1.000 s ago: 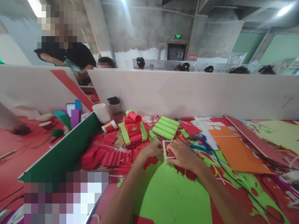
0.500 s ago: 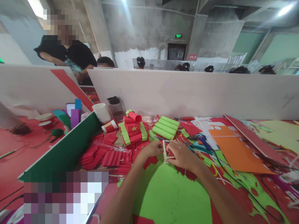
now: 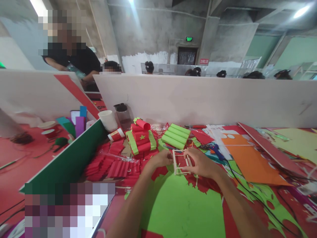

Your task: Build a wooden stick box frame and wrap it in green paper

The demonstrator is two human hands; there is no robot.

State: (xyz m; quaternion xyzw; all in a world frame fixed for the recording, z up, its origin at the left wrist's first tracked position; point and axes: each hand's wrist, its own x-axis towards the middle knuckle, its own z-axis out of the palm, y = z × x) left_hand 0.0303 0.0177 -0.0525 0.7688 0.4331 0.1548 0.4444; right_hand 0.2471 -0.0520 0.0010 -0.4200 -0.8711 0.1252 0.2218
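Between my hands is a small frame of pale wooden sticks, roughly box-shaped, above the far edge of a green sheet. My left hand has its fingers closed at the frame's left side; the fingertips are partly hidden behind it. On the right side, my right hand grips the frame between thumb and fingers. Just beyond the hands lies a bundle of green paper rolls. A red and green paper model with a star stands to the left of it.
Red folded paper strips lie left of my arms. A white cup and a dark-lidded bottle stand by the white partition. A blue glue gun with its cable and an orange sheet are at right. Another person stands behind the partition.
My right hand has shifted a little to the right along the stick frame, so more of the frame shows. My left hand has stayed nearly in place.
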